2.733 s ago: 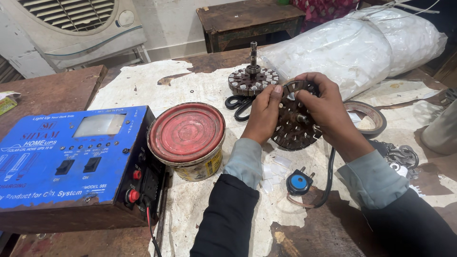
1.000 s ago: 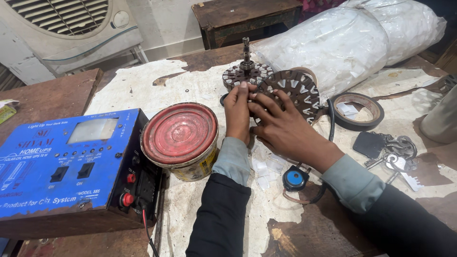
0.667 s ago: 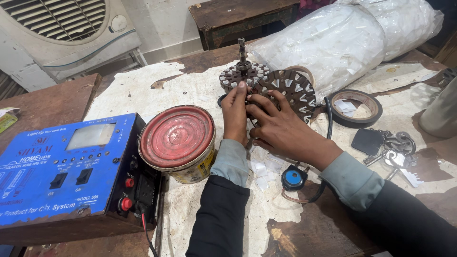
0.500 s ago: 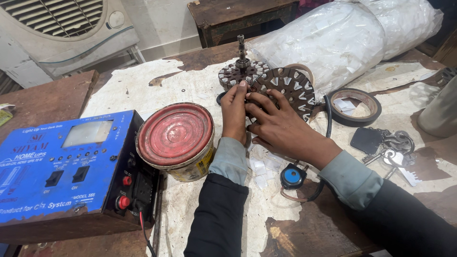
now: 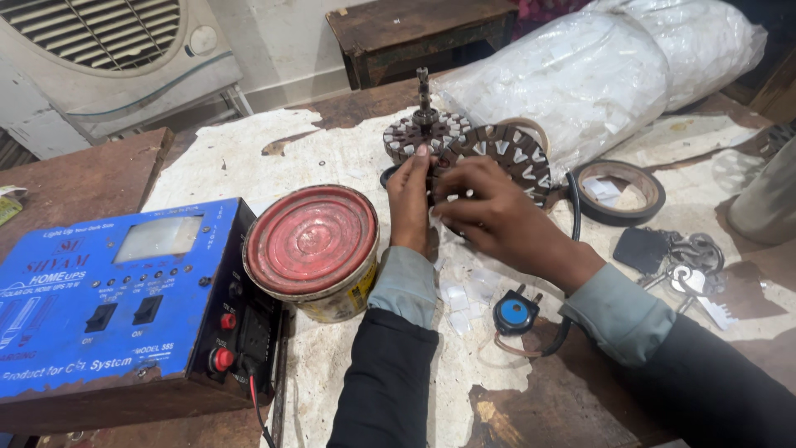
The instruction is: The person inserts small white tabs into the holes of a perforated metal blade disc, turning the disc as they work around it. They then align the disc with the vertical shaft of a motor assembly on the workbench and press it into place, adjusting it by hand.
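A dark slotted stator disc lies tilted on the paper-covered workbench, resting against a second slotted core with an upright shaft. My left hand rests its fingertips on the disc's left rim. My right hand lies over the disc's near edge, fingers curled on it; small white paper strips show under the fingers. Loose white paper slips lie on the bench below my hands.
A red-lidded tin stands left of my hands, beside a blue electrical box. A blue plug with black cord, a tape roll, keys and a large plastic bag lie to the right.
The disc went from being held up in both hands to lying farther back against the shafted core. My hands followed it and now press on its near edge.
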Motion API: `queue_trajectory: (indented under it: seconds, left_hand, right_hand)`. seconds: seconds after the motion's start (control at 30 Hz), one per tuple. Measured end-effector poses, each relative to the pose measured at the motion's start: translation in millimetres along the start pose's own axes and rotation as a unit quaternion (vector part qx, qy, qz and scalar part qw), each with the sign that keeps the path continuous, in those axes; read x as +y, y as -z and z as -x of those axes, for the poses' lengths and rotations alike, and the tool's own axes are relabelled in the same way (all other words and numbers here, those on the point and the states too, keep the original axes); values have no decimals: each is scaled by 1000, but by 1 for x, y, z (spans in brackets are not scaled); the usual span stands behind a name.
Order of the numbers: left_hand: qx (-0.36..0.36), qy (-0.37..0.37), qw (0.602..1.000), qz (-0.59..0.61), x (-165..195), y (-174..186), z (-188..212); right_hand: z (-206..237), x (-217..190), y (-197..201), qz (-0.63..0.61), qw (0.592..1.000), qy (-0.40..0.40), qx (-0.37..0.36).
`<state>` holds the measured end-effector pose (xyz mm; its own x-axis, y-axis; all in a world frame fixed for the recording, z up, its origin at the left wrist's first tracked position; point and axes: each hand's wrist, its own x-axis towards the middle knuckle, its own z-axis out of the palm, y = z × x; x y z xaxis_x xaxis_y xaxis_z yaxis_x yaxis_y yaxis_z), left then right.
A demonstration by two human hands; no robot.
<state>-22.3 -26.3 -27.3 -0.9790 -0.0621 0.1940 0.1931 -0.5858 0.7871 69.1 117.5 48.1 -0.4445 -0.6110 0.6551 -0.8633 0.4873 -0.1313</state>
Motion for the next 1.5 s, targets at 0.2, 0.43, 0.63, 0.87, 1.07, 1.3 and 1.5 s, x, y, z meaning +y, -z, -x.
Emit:
queue_trajectory:
  seconds: [0.2, 0.43, 0.63, 0.87, 1.07, 1.3, 1.5]
  left_hand:
    - [-24, -134, 983, -123, -2, -9, 5]
    - [-38, -178, 967, -177, 26, -23, 23]
    - [-72, -277, 926, -246, 21, -27, 27]
    - [-138, -256, 927, -237, 10, -26, 23]
    - [-122, -222, 941, -225, 14, -29, 25]
    - [-102, -150, 970, -163, 12, -27, 23]
    - [-84, -235, 939, -237, 14, -27, 22]
  right_hand:
    - [4, 9, 6, -132, 945, -229, 193]
    - [5, 29, 7, -321, 866, -304, 232]
    - [4, 30, 5, -358, 868, -282, 199]
    - [5, 29, 10, -276, 887, -321, 184]
    - [5, 26, 9, -274, 893, -307, 182]
    - [9, 25, 12, -139, 947, -206, 204]
    - [8, 14, 16, -71, 960, -181, 202]
